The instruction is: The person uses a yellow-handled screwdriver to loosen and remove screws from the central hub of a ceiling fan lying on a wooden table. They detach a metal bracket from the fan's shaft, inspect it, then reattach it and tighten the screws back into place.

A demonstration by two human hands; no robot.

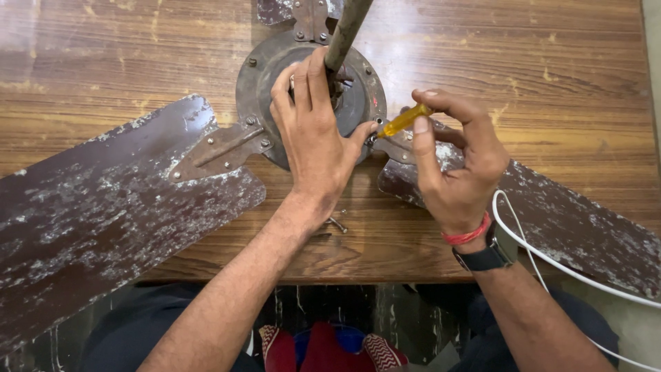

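While the left hand (313, 138) presses the fan hub (358, 103), seemingly clutching nothing, the right hand (458, 162) pinches a screwdriver (403, 121) at its three o'clock.

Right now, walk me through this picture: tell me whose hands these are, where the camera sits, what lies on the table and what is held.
There is one picture, taken by a camera worn on a person's head and looking down at their own two hands. On a wooden table lies an old brown ceiling fan: a round motor hub with worn blades, one to the left and one to the right. The left hand rests on the hub by its metal rod. The right hand holds a yellow-handled screwdriver against the hub's edge. A loose screw lies near the left wrist.
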